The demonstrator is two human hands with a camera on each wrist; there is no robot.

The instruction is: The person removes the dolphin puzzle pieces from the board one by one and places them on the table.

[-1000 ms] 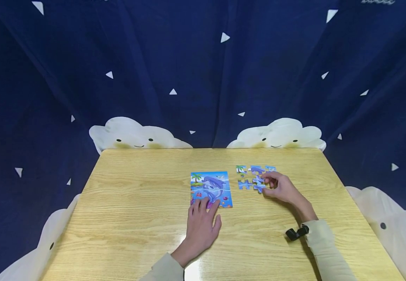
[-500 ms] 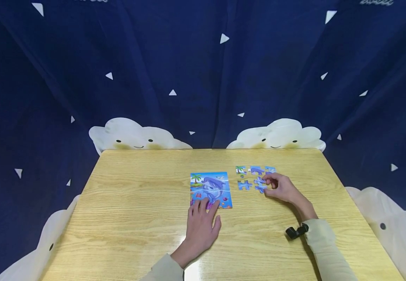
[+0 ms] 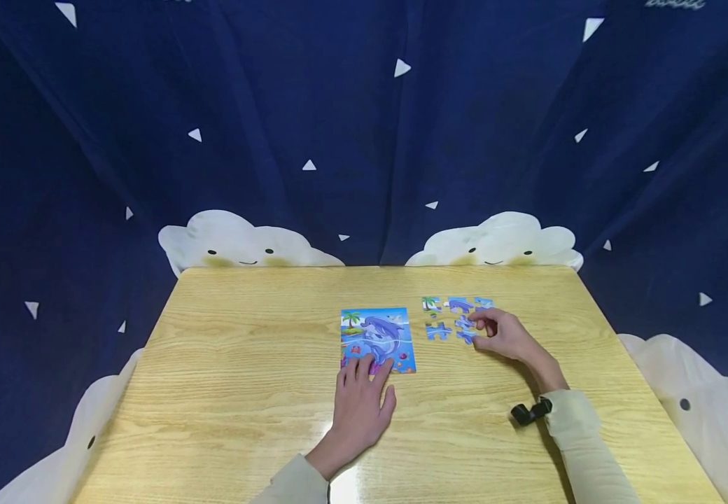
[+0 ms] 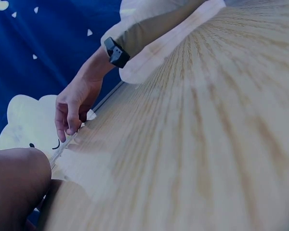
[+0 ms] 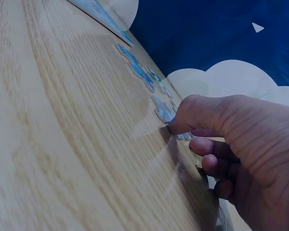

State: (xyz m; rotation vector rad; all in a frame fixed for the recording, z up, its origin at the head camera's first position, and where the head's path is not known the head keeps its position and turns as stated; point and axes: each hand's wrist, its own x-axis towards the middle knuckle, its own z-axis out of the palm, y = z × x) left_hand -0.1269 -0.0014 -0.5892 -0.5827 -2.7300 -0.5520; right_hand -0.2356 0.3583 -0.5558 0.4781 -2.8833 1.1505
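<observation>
A square picture card (image 3: pixel 373 329) of a dolphin in the sea lies flat near the middle of the table. My left hand (image 3: pixel 360 409) rests on its lower edge, fingers spread and straight. Right of the card, several jigsaw pieces lie in two loose rows. With thumb and fingertips, my right hand (image 3: pixel 504 336) pinches the right-hand piece of the nearer row, a blue jigsaw piece (image 3: pixel 465 330), at the table surface. The right wrist view shows the thumb against this piece, with the other fingers curled behind. Part of the piece is hidden by the fingers.
A palm-tree piece (image 3: pixel 430 304), a dolphin-head piece (image 3: pixel 460 305), a blue-white piece (image 3: pixel 483 303) and another blue piece (image 3: pixel 438 330) lie around the right hand. The wooden table (image 3: pixel 244 385) ends at a dark blue curtain (image 3: pixel 339 105) with white clouds.
The pinched jigsaw piece has turned slightly and shifted a little to the right, apart from the dolphin-head piece. The left hand and the card stay in place.
</observation>
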